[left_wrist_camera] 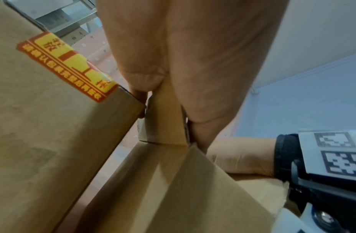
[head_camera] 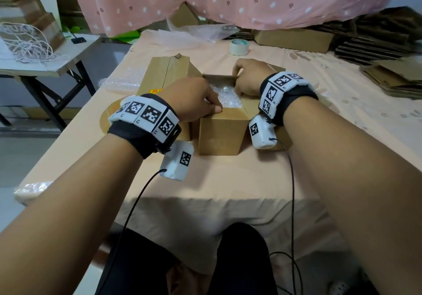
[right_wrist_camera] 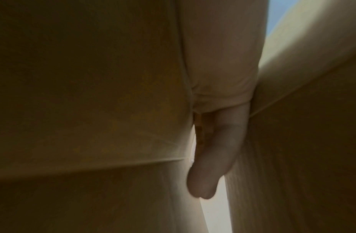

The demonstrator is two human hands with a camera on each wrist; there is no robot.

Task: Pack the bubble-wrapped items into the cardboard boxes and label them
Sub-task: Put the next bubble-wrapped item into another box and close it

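Note:
An open cardboard box (head_camera: 222,130) stands in the middle of the table with a bubble-wrapped item (head_camera: 228,99) inside it. My left hand (head_camera: 217,109) is at the box's near left corner. In the left wrist view the left hand (left_wrist_camera: 159,88) pinches a cardboard flap (left_wrist_camera: 165,123) between thumb and fingers. My right hand (head_camera: 237,73) grips the far flap at the box's back right, fingers curled over its edge. The right wrist view is dark, with one finger (right_wrist_camera: 211,157) showing between cardboard surfaces.
A closed box (head_camera: 166,75) with a red and yellow sticker (left_wrist_camera: 67,66) stands against the open box's left side. A tape roll (head_camera: 239,47) and loose bubble wrap (head_camera: 194,32) lie behind. Flat cardboard (head_camera: 392,78) is stacked at the right. A side table (head_camera: 68,66) stands at the left.

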